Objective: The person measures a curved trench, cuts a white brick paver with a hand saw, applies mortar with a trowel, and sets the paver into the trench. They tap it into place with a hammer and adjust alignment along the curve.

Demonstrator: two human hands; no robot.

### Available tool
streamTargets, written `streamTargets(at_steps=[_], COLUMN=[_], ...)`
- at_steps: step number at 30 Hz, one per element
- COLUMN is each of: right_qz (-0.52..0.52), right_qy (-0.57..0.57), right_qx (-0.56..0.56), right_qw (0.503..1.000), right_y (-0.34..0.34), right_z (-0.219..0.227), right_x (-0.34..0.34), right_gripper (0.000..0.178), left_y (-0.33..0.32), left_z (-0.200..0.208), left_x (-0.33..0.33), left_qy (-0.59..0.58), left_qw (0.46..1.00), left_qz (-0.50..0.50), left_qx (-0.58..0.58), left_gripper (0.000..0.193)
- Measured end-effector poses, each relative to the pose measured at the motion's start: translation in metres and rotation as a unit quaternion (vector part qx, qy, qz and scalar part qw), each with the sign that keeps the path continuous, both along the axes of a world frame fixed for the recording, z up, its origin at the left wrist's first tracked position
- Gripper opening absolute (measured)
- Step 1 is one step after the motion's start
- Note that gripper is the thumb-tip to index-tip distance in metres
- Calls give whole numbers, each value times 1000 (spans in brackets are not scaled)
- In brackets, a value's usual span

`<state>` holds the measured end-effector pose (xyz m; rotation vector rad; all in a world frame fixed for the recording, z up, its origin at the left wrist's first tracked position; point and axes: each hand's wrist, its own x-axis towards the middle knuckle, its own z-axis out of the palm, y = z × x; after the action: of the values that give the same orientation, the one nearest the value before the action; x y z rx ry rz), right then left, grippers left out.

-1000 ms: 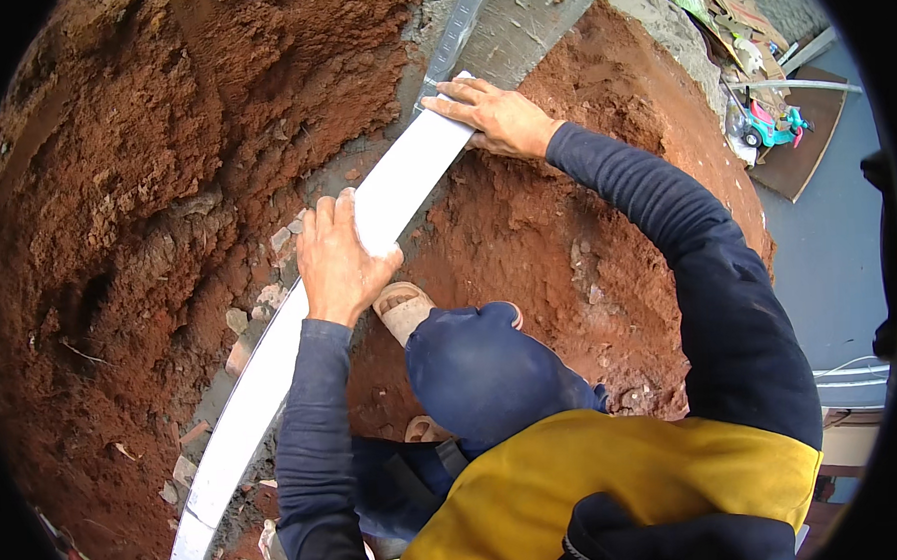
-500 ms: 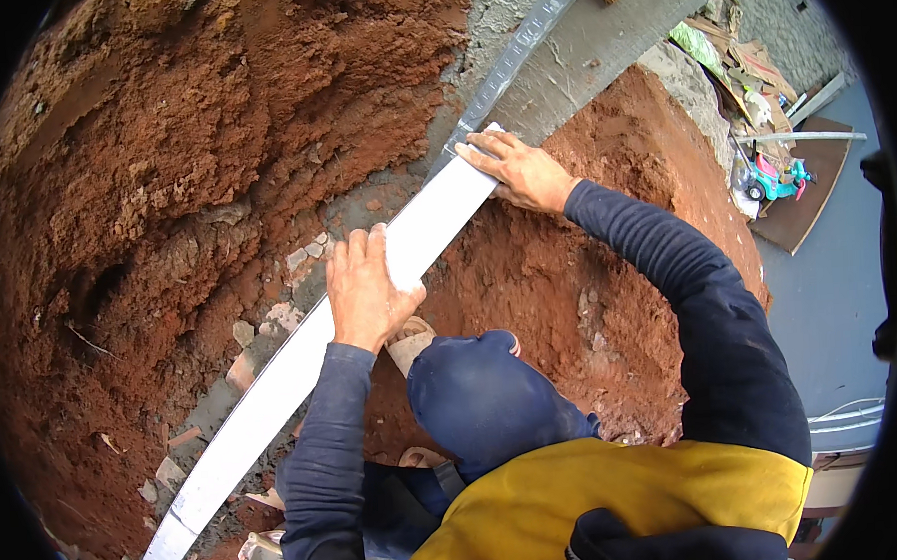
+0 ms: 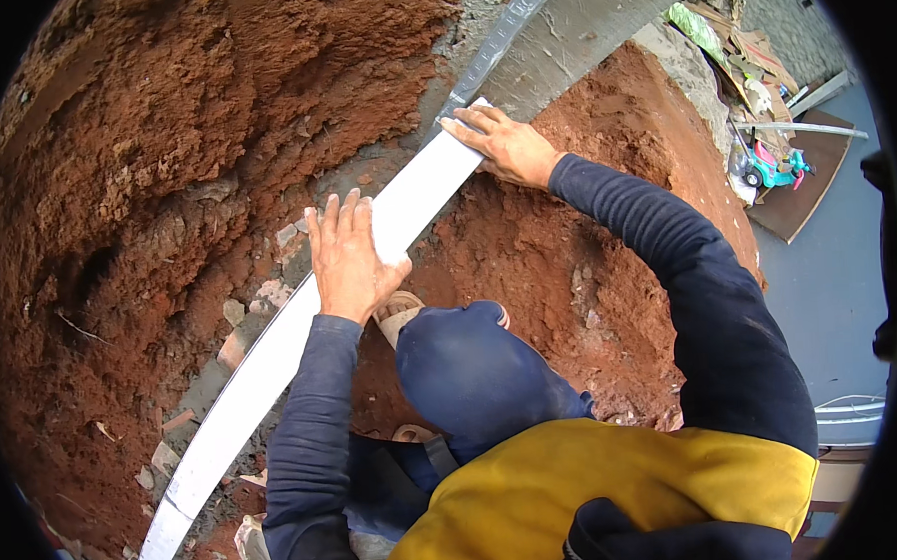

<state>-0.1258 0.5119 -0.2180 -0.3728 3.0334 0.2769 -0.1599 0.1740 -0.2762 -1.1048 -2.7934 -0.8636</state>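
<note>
A long white board (image 3: 428,193) runs diagonally from the lower left to the upper middle, curving in this wide view. Across its middle lies my left hand (image 3: 348,259), fingers over the far edge and thumb on the near side, gripping its width. My right hand (image 3: 503,145) grips the upper end, fingers on top; its thumb is hidden. Just past that end, a grey metal strip with embossed marks (image 3: 503,42) continues in nearly the same line along smooth grey concrete (image 3: 568,40). Below the board, broken bricks and wet mortar (image 3: 233,349) show.
A steep red earth bank (image 3: 210,100) rises on the left, with more red soil (image 3: 605,203) on the right. My bent knee (image 3: 467,364) and sandalled foot (image 3: 398,310) are close to the board. Debris and a toy vehicle (image 3: 776,169) lie at the upper right.
Both hands and the board appear slightly higher and further left in the picture, as does the whole scene. Both hands keep about the same places on the board.
</note>
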Motion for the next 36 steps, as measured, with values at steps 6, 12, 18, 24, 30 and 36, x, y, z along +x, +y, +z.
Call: streamTargets(at_steps=[6, 12, 18, 24, 30, 36], right_qz=[-14, 8, -11, -65, -24, -49], right_qy=[-17, 2, -63, 68, 150, 67], right_qx=[9, 21, 31, -218, -231, -250], right_qw=[1000, 1000, 997, 971, 961, 965], right_y=[-2, 9, -4, -8, -60, -39], right_z=[0, -11, 2, 103, 8, -3], right_x=[0, 0, -8, -51, -74, -74], right_gripper=[93, 95, 94, 66, 78, 90], left_y=[1, 2, 1, 0, 2, 2], left_z=[5, 3, 2, 1, 5, 9], left_x=[-3, -6, -5, 1, 0, -2], left_qy=[-4, -18, -34, -3, -16, -31], left_qw=[999, 998, 997, 998, 998, 997], left_qz=[-27, -34, -24, 8, -3, -15], left_qx=[-21, -40, -60, -61, -65, -69], left_gripper=[90, 89, 93, 93, 93, 94])
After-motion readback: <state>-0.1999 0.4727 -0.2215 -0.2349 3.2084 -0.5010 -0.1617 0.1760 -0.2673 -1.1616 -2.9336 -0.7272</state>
